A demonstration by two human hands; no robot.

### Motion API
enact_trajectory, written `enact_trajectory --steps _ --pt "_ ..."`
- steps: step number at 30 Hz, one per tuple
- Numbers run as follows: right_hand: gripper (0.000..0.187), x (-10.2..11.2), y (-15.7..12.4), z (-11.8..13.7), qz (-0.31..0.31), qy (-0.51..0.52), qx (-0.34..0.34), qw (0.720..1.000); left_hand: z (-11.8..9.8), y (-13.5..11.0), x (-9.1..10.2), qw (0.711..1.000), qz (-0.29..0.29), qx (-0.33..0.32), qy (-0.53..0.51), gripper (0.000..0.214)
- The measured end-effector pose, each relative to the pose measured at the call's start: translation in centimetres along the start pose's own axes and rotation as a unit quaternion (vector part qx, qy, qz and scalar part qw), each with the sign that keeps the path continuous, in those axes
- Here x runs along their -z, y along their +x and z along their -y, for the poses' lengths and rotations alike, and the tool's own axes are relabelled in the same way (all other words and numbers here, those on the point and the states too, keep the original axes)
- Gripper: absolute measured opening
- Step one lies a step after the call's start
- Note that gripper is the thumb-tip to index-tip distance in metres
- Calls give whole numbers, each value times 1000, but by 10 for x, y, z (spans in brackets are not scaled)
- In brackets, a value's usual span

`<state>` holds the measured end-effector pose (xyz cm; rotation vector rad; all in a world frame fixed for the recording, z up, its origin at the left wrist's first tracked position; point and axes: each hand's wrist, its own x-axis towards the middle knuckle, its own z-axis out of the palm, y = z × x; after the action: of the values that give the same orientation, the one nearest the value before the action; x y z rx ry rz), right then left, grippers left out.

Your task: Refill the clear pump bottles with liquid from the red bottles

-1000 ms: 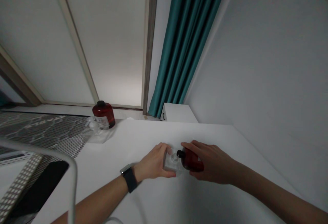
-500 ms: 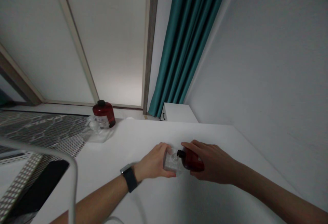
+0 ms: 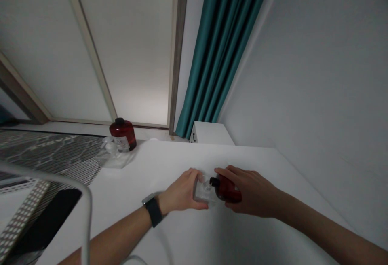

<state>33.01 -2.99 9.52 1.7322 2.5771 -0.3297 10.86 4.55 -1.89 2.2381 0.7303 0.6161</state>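
Going left to right from my feed: a curved white rail [image 3: 86, 216] cuts across the corner, with a flat black slab [image 3: 45, 220] below it and a patterned grey rug [image 3: 51, 151] on the floor past that. At the back of the white bench [image 3: 182, 160] there's a clear square item [image 3: 113, 155] right beside an upright dark red bottle [image 3: 123, 133] with a black cap. Near the middle, my left hand [image 3: 182, 190], black watch [image 3: 154, 212] on the wrist, has a firm grip on a clear square piece [image 3: 201, 190] just above the bench. My right hand [image 3: 254, 192] has a narrow grip on a second dark red bottle [image 3: 228, 190], tilted on its side, its black cap [image 3: 214, 182] right up against the clear piece. Further right, a white cabinet [image 3: 210, 133] sits under a teal curtain [image 3: 218, 54], then a plain white wall [image 3: 318, 75].
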Motion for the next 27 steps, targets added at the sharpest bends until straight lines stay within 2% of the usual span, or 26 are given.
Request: enact_trajectory --steps 27 --pt "75 2 0 0 6 -9 2 1000 5 -1 -2 1000 -13 -6 -16 66"
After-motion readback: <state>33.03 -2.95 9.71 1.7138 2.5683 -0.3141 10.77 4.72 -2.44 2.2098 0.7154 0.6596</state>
